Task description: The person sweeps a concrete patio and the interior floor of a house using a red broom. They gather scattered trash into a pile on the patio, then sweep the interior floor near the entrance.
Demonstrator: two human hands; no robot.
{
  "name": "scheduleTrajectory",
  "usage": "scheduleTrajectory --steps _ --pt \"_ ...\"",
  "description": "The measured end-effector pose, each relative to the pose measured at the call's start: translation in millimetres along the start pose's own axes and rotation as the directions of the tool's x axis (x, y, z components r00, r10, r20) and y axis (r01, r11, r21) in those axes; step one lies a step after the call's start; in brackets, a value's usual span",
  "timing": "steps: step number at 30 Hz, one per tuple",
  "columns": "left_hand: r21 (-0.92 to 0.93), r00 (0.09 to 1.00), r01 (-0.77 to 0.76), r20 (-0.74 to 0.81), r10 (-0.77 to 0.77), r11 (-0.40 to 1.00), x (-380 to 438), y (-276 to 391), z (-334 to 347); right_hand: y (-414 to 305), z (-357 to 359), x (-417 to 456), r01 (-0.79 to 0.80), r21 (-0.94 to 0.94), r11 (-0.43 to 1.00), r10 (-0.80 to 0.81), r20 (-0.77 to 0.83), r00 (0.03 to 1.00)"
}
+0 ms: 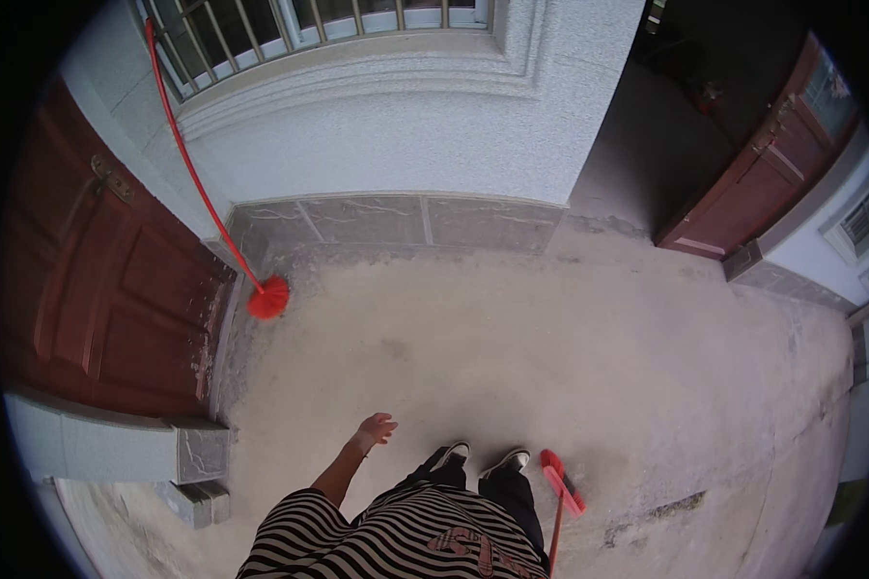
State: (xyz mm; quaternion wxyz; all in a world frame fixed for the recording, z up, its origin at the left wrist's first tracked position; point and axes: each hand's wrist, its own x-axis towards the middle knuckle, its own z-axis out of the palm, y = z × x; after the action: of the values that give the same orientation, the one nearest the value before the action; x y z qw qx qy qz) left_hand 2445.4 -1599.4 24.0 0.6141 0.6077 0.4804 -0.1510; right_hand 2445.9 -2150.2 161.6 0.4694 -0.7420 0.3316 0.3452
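My left hand (378, 429) hangs over the bare concrete floor, a little forward and left of my shoes. It holds nothing, its fingers loosely bent and somewhat apart. My right hand is out of view. To the right of my feet a push broom (563, 483) with red and dark bristles rests on the ground. Its reddish handle (555, 532) runs back along my right side and leaves the picture at the bottom. Ahead on the left, a long-handled round red brush (269, 297) stands with its bristles down, its red pole (193, 172) leaning towards the barred window.
A closed brown panelled door (137, 289) is on the left, beside a stone-faced pillar base (203, 454). Ahead rises a white wall (405, 145) with a barred window (318, 22). At the right, a brown door (753, 159) stands ajar onto a dark room. Concrete floor (478, 340) lies between.
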Motion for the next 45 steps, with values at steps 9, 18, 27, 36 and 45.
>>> scheduleTrajectory --steps 9,18,27,36,45 --pt "-0.104 0.967 0.231 0.135 -0.216 0.967 -27 -33 74 -159 15 130 0.177 -0.311 0.934 -0.096 0.257 0.962" --pt "-0.277 0.901 0.411 -0.02 -0.433 0.869 -5 21 138 -285 -59 236 0.21 -0.395 0.894 -0.095 0.292 0.952" --pt "-0.28 0.897 0.433 0.04 -0.44 0.857 46 152 222 -382 -129 299 0.193 -0.437 0.879 -0.09 0.247 0.965" --pt "0.082 0.988 0.156 -0.018 -0.155 0.984 135 215 203 -494 -31 368 0.36 -0.592 0.721 -0.097 0.429 0.898" --pt "-0.456 0.947 0.232 -0.096 -0.306 0.859 145 177 97 -605 149 345 0.558 -0.702 0.442 -0.133 0.564 0.815"
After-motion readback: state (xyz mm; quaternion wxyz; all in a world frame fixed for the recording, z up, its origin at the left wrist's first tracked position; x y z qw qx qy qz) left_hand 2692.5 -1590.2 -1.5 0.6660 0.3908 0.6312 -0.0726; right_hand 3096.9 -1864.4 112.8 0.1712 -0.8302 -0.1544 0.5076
